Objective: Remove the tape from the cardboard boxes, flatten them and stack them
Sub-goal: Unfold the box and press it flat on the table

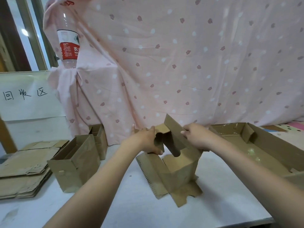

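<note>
1. Cardboard box [174, 170] in the middle of the white tabletop [128, 209], partly opened out: its lower flaps splay flat on the surface while its upper panels stand up between the two hands.
2. Left hand [148, 139] grips the left upper flap, fingers curled over the far edge and thumb on the near side.
3. Right hand [195, 137] grips the long upright panel on the right, fingers wrapped over its top edge (the thumb side is hidden behind the card). The hands are apart, one on each side of the box.
4. One flap at the lower left of the box has a toothed, serrated edge and lies flat on the tabletop.
5. Stack of flattened boxes [24, 171] sits at the left edge of the tabletop, several layers deep.
6. Just beside that stack stands an open upright box [74, 163], with a second upright box [98, 140] behind it, touching or nearly so.
7. Large shallow box [266, 145] lies open on the right, its flaps up, with shiny tape remnants on the inside.
8. Behind everything hangs a pink patterned cloth [181, 55]; a clear plastic bottle [68, 40] with a red label stands at the upper left, partly draped by it.
9. White sign [24, 94] with handwritten characters stands at the left, behind the stack.
</note>
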Tool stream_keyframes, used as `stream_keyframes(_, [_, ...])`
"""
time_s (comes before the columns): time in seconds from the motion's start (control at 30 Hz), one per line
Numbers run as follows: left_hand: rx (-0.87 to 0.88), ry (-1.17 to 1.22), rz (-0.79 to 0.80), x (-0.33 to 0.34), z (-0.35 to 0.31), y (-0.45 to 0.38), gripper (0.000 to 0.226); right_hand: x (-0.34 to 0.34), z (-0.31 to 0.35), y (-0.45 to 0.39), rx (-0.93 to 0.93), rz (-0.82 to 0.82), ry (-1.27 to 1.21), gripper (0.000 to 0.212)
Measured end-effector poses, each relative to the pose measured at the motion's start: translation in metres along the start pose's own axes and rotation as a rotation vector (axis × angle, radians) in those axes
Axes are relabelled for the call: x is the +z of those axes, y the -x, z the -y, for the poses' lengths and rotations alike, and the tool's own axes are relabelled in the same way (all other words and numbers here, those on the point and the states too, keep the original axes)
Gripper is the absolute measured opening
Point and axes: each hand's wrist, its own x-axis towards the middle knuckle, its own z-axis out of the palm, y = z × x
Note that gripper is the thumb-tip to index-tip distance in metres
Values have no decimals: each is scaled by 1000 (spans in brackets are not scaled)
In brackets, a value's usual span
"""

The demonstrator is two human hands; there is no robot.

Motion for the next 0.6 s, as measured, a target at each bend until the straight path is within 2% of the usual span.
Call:
stream_keyframes(0.07, [-110,8,15,-4,-9,-3,86,5,1,-4,-92,-57,92,39])
stream_keyframes(0.13, [-180,41,-11,-4,-11,-7,60,11,0,-4,-173,-115,163,35])
stream_keyframes(0.23, [-216,102,-21,-1,-8,-2,19,18,-2,0,-230,-270,296,31])
stream_keyframes(0.27, [-217,119,-2,0,-8,3,16,21,-2,3,-221,-321,305,30])
stream_keyframes(0.3, [-225,152,29,1,-8,7,20,26,-3,5,-187,-350,292,34])
stream_keyframes(0.4, [-248,253,100,5,-7,13,33,40,-5,15,-1,-364,101,89])
stream_keyframes(0.43, [-263,282,114,6,-7,14,39,41,-8,17,70,-339,-1,98])
stream_keyframes(0.5, [-299,342,141,4,-6,18,49,42,-12,17,213,-214,-130,102])
stream_keyframes(0.6, [-336,548,149,0,-7,21,53,45,-14,16,312,-31,-143,104])
